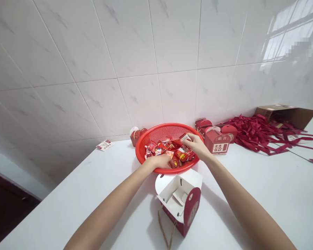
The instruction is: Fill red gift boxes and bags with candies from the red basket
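A red plastic basket holds many small red-wrapped candies. My left hand reaches over its near rim, fingers curled down among the packets; whatever they grip is hidden. On the basket's right side, the fingers of my right hand close on a red-and-white candy packet. Just in front of the basket stands an open dark red gift box with a white inside, its flaps spread. A twine handle hangs from its near side, and no candies are visible in it.
Closed red gift boxes stand behind the basket on the right, and another red box at its left. A heap of dark red ribbons spills from a cardboard box. A printed card lies near the tiled wall.
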Available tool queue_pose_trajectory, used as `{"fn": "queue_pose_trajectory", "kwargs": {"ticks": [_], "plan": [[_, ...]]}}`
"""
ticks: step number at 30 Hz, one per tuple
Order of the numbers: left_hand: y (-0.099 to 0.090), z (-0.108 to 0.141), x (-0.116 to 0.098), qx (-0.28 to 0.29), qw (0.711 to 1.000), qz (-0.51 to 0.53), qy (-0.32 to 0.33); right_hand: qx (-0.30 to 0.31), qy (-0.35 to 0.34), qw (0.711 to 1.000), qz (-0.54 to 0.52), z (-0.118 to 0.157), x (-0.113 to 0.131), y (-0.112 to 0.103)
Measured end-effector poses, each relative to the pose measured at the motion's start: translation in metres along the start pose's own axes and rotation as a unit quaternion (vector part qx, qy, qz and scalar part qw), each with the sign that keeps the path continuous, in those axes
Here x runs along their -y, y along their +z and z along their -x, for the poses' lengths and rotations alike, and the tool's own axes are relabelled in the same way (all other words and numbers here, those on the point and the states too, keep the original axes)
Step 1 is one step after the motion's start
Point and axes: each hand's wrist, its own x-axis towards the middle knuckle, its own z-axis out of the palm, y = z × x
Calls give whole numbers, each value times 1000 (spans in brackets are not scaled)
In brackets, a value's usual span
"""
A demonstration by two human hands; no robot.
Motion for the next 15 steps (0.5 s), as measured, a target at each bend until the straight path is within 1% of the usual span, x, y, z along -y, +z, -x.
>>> {"fn": "queue_pose_trajectory", "kwargs": {"ticks": [1,3,5,6,7,8,12,15], "plan": [[0,2,-2,-6,1000,-19,-18,1,0,1000,2,0,-1,0],[-1,7,-7,-44,995,-79,-51,2,-1,1000,4,-1,-2,0],[-1,11,-12,-97,980,-146,-91,2,-1,1000,10,-2,-5,-1],[-1,13,-15,-116,973,-170,-107,3,-1,1000,14,-2,-7,-1],[-1,14,-18,-122,968,-183,-120,3,-2,1000,19,-3,-8,-1],[-1,15,-20,-118,966,-189,-129,5,-4,1000,25,-4,-10,-1],[-3,16,-31,-74,962,-206,-166,8,-8,999,47,-7,-14,-2],[-4,15,-35,-73,956,-214,-186,6,-10,997,70,-9,-16,-1]]}}
